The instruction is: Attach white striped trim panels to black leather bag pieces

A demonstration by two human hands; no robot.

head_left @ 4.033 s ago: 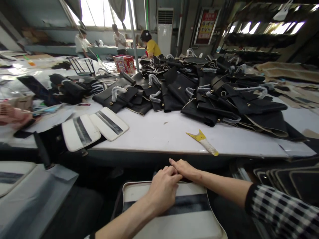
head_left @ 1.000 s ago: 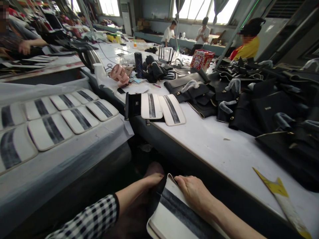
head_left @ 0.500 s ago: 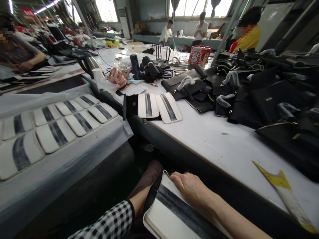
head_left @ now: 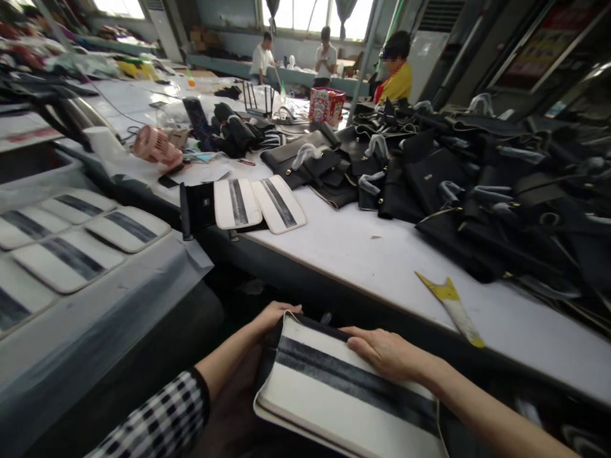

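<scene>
A white panel with a dark stripe (head_left: 344, 407) lies tilted in front of me, low in the view, with black material along its far and left edges. My left hand (head_left: 274, 316) is at its far left corner, fingers bent over the black edge and partly hidden behind it. My right hand (head_left: 384, 351) grips the far long edge, thumb on the white face and fingers along the black material. Layers show at the panel's near left edge. Its lower right end is cut off by the frame.
Similar striped panels (head_left: 126, 229) lie in rows on the left covered bench (head_left: 157, 280). Two more panels (head_left: 237, 203) rest at the white table's corner. Black bags (head_left: 429, 172) are heaped on the right, near a yellow-tipped tool (head_left: 449, 302). A pink fan (head_left: 155, 145) stands farther back. People work beyond.
The view has turned right. My left hand has come up from behind the panel to its far corner. My right hand has shifted right along the far edge, and more of the panel shows.
</scene>
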